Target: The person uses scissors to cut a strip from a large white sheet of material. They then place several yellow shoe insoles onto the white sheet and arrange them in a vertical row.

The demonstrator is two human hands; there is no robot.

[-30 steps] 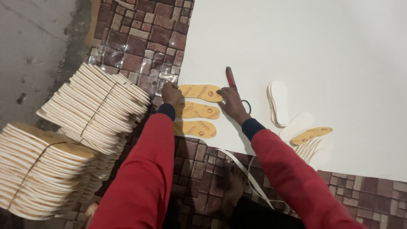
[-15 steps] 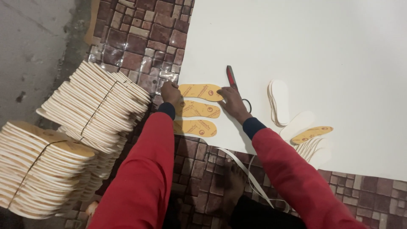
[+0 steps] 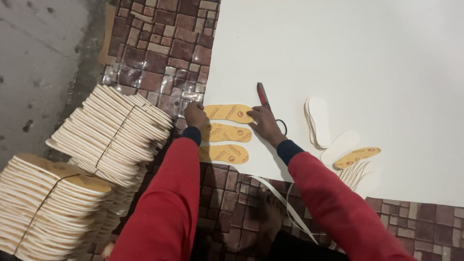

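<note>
White sheet: matt, smooth, board or foam-like. Yellow insoles: matt, papery or fibreboard face, printed. White cut-outs: same matt stock as the sheet. Floor covering: glossy vinyl, stone-mosaic print, creased shine. Bare floor: rough grey concrete. Bundled insole stacks: pale board, tied with thin cord. Sleeves: red knit cloth, dark cuffs.

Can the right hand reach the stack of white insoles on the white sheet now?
Probably yes. The right hand holds scissors beside the top yellow insole; only bare white sheet lies between it and the stack of white insoles.
</note>
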